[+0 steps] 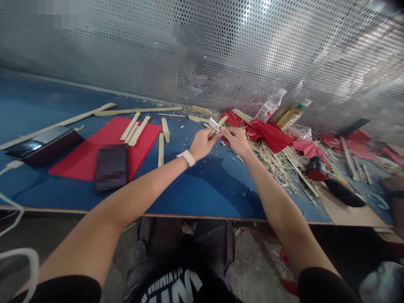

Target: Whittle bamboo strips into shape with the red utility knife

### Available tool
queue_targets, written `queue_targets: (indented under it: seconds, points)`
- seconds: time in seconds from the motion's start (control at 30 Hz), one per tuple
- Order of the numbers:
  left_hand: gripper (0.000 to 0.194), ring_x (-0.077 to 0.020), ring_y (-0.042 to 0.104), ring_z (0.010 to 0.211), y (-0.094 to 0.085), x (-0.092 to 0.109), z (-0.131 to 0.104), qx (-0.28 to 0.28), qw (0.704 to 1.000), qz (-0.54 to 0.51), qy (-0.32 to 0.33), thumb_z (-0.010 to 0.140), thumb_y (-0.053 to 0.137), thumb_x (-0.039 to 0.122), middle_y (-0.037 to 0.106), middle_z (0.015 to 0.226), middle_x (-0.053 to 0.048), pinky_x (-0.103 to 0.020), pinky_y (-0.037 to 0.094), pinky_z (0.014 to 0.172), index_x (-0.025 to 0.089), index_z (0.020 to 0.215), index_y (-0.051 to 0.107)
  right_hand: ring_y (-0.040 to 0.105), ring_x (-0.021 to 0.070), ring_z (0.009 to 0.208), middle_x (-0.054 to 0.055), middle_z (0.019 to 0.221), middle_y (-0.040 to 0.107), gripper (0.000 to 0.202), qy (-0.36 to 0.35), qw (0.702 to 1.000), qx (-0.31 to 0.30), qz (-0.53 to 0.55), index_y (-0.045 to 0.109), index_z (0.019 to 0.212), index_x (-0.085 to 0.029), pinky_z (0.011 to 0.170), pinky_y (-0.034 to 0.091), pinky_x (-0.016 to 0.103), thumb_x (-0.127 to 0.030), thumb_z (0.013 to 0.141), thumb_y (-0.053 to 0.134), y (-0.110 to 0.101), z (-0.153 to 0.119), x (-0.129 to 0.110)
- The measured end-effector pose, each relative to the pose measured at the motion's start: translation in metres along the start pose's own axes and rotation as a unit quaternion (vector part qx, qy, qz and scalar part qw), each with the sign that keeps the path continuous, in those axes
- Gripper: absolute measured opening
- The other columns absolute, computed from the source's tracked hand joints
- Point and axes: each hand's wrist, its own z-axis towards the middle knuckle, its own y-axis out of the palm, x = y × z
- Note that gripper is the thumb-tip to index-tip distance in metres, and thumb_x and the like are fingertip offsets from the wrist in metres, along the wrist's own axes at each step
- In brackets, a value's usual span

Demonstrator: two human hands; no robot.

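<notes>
My left hand (202, 144), a pale band on its wrist, is closed on a short bamboo strip (223, 120) that points up and to the right. My right hand (237, 141) is closed too, its thumb and fingers pinching a small shiny metal tool (214, 123) that lies across the strip; its exact kind is too small to tell. Both hands meet just above the blue table. Nearest my right hand are pleated red pieces (271, 136) and a heap of thin bamboo shavings (276, 166).
Left of my hands, several bamboo pieces (139, 131) and a blurred-out dark object (112, 168) lie on red sheets (85, 153). A dark device (44, 143) sits further left. Two bottles (272, 105) lean at the perforated metal wall (142, 54). Another person's arm (396, 198) shows far right.
</notes>
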Motion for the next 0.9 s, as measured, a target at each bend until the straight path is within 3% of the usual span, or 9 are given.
queue_targets:
  seconds: [0.33, 0.63, 0.9]
  points:
    - [0.035, -0.0144, 0.052, 0.067, 0.000, 0.008, -0.003, 0.020, 1.000, -0.017, -0.006, 0.105, 0.071, 0.027, 0.057, 0.069, 0.002, -0.031, 0.038, 0.067, 0.022, 0.077, 0.052, 0.041, 0.0126, 0.048, -0.002, 0.052, 0.044, 0.083, 0.024, 0.996, 0.031, 0.077, 0.053, 0.063, -0.024, 0.047, 0.031, 0.030, -0.104, 0.084, 0.062, 0.011, 0.000, -0.001]
    - [0.038, -0.0139, 0.047, 0.063, 0.000, 0.009, -0.001, 0.029, 0.999, -0.029, -0.002, 0.105, 0.070, 0.027, 0.053, 0.066, 0.003, -0.032, 0.038, 0.064, 0.023, 0.074, 0.048, 0.041, 0.0126, 0.047, -0.002, 0.052, 0.046, 0.082, 0.056, 0.993, 0.036, 0.101, 0.055, 0.068, -0.024, 0.043, 0.030, 0.029, -0.104, 0.083, 0.064, 0.015, -0.001, -0.004]
    - [0.037, -0.0145, 0.050, 0.066, -0.001, 0.014, -0.002, 0.035, 0.999, -0.034, -0.014, 0.106, 0.070, 0.031, 0.059, 0.069, 0.002, -0.032, 0.039, 0.067, 0.022, 0.074, 0.052, 0.040, 0.0128, 0.045, -0.001, 0.051, 0.046, 0.083, 0.043, 0.993, 0.065, 0.085, 0.055, 0.065, -0.025, 0.043, 0.028, 0.030, -0.106, 0.084, 0.060, 0.019, -0.003, -0.009]
